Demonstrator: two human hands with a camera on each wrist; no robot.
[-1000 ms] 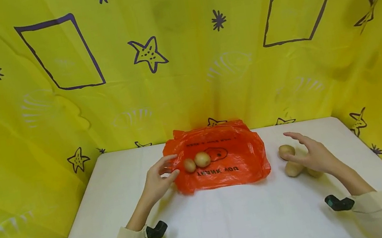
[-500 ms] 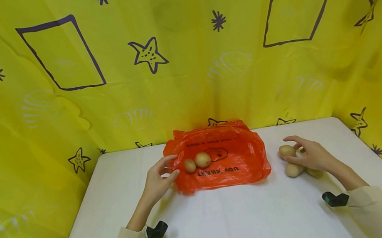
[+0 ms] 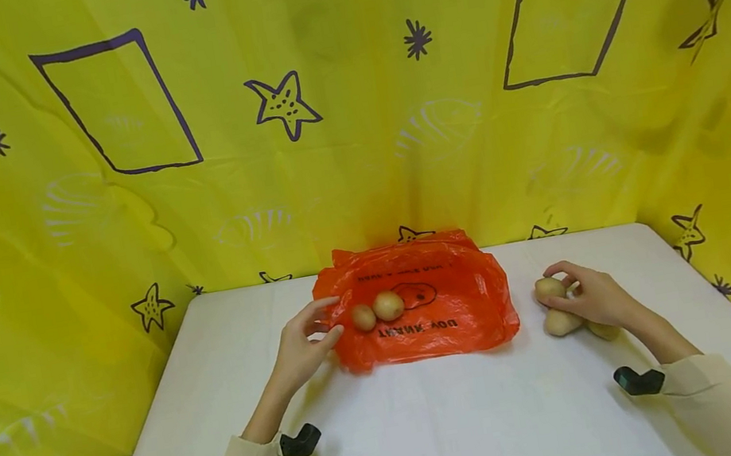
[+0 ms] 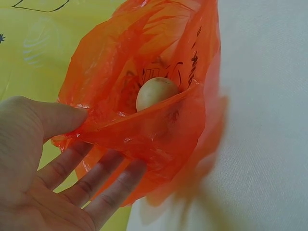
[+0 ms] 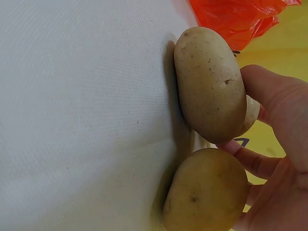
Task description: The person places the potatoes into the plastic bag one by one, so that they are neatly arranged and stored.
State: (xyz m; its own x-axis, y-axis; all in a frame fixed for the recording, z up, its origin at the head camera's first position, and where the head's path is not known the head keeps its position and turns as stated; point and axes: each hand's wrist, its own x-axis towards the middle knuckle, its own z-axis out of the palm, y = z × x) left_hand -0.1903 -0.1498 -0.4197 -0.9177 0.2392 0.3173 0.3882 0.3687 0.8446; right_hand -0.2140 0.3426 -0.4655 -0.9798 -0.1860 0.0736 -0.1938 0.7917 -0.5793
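My left hand [image 3: 302, 347] holds the left rim of a red plastic bag [image 3: 465, 300], thumb over the edge and fingers behind the film. Two potatoes [image 3: 389, 306] lie inside the bag; only one potato [image 4: 156, 91] shows in the left wrist view. On the right, my right hand [image 3: 594, 294] pinches the farthest potato [image 3: 547, 288] of a small group between thumb and fingers. In the right wrist view that potato [image 5: 251, 116] is mostly hidden behind a nearer potato [image 5: 210, 84]. Another potato [image 5: 207, 192] lies below the palm.
Everything lies on a white-covered table [image 3: 435, 426]. A yellow curtain [image 3: 355, 165] with dark star drawings stands right behind its far edge and on both sides. Black wrist cameras [image 3: 640, 380] sit at both cuffs.
My right hand has come down and left onto the potatoes, and its thumb and fingers have closed on the farthest one. My left hand and the bag stay in place.
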